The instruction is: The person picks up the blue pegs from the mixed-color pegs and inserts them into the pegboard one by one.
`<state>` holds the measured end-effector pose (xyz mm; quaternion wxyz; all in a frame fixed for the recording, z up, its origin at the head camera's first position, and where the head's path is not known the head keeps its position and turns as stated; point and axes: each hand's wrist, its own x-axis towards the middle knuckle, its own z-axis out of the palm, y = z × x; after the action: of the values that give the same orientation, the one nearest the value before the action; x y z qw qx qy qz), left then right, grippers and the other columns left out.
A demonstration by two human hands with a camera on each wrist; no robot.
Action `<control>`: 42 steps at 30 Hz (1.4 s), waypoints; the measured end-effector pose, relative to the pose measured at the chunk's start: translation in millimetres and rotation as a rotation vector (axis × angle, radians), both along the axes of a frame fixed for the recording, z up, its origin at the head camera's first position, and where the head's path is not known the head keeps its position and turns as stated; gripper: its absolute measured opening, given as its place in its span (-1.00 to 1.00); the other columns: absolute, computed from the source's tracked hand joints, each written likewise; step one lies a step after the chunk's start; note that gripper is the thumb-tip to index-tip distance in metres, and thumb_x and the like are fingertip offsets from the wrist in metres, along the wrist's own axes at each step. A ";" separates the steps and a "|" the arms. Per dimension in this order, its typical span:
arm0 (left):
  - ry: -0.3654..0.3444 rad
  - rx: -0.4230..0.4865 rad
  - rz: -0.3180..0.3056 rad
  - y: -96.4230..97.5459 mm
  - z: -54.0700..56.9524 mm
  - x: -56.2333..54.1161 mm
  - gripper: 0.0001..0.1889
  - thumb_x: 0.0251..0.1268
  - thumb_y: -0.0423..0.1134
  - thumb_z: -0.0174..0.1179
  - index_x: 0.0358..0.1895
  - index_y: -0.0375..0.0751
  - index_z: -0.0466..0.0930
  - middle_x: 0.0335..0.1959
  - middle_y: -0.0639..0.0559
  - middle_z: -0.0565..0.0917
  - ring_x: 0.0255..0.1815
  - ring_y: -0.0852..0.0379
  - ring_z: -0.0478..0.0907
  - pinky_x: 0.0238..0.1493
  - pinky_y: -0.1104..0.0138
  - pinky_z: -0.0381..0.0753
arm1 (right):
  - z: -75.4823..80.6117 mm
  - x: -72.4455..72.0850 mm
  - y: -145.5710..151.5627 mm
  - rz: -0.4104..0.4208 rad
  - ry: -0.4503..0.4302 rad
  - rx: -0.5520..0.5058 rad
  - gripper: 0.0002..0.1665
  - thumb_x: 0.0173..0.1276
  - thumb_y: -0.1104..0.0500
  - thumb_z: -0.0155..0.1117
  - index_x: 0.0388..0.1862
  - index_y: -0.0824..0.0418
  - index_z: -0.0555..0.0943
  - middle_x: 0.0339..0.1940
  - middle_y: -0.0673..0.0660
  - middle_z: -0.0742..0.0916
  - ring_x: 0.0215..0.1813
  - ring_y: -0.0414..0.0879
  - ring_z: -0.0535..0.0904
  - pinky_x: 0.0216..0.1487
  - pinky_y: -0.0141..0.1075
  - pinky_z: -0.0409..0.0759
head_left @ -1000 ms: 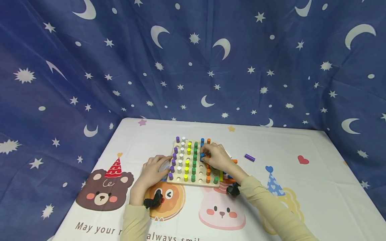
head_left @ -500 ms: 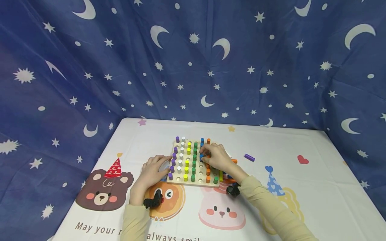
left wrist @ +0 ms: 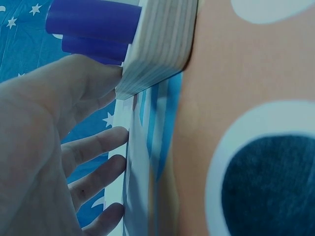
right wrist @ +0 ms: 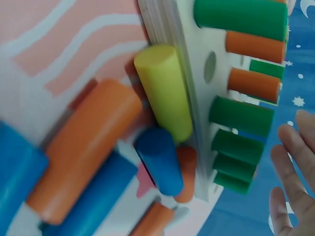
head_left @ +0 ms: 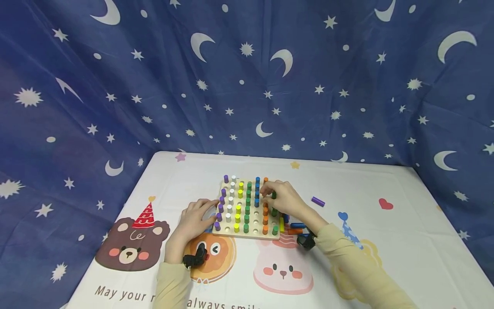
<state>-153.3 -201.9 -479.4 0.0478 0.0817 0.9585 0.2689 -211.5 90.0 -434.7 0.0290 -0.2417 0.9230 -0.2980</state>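
Note:
A wooden pegboard [head_left: 247, 235] holds columns of upright pegs in purple, white, yellow, green, blue and orange, with green again at the right. My left hand [head_left: 194, 218] rests at the board's left side. In the left wrist view its thumb touches the board edge below two purple pegs [left wrist: 93, 19], the other fingers spread. Over the orange column hovers my right hand [head_left: 284, 198], just right of the frontmost blue peg [head_left: 257, 203], which stands in its hole. Its thumb and index tip are partly hidden; nothing shows held. The right wrist view has its other fingers [right wrist: 295, 162] loosely extended.
Loose pegs lie against the board's right side, among them a yellow peg [right wrist: 162, 93], an orange peg [right wrist: 88, 152] and several blue ones. Farther right lies a purple peg [head_left: 318, 201]. A starry blue curtain [head_left: 247, 86] rises behind the table.
My right hand has let go of the blue peg, which now stands in the blue column, and has moved to the right. My left hand has stayed put.

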 end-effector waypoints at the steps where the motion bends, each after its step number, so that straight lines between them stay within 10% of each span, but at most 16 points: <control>1: 0.001 -0.002 0.000 -0.2 -0.1 0.0 -0.46 0.32 -0.06 0.12 0.38 0.07 0.36 0.28 -0.07 0.42 0.32 -0.18 0.26 0.31 -0.22 0.15 | 2.1 0.3 1.6 0.008 0.006 0.003 -0.81 0.23 0.23 0.35 -0.15 0.13 0.66 -0.25 0.00 0.76 -0.07 -0.05 0.63 0.24 0.02 0.39; 18: 0.009 -0.021 -0.003 -3.1 -2.4 -0.6 -0.46 0.33 -0.05 0.12 0.38 0.09 0.35 0.28 -0.05 0.43 0.33 -0.18 0.27 0.31 -0.22 0.16 | 10.1 19.1 36.2 0.077 0.080 0.025 -0.80 0.17 0.28 0.37 -0.19 0.17 0.68 -0.25 0.06 0.77 -0.11 -0.06 0.63 0.11 0.01 0.46; 42: 0.014 -0.003 -0.006 -0.6 -1.0 -0.1 -0.47 0.32 -0.07 0.13 0.36 0.07 0.38 0.27 -0.07 0.43 0.31 -0.19 0.28 0.28 -0.23 0.18 | -22.7 33.9 63.8 -0.071 0.027 0.105 -0.64 0.09 0.13 0.49 -0.10 0.14 0.66 -0.27 0.00 0.74 -0.22 -0.15 0.60 -0.14 -0.20 0.55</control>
<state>-153.4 -202.5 -480.3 0.0421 0.0863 0.9590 0.2668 -177.7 153.7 -457.4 0.0185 -0.2111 0.9457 -0.2465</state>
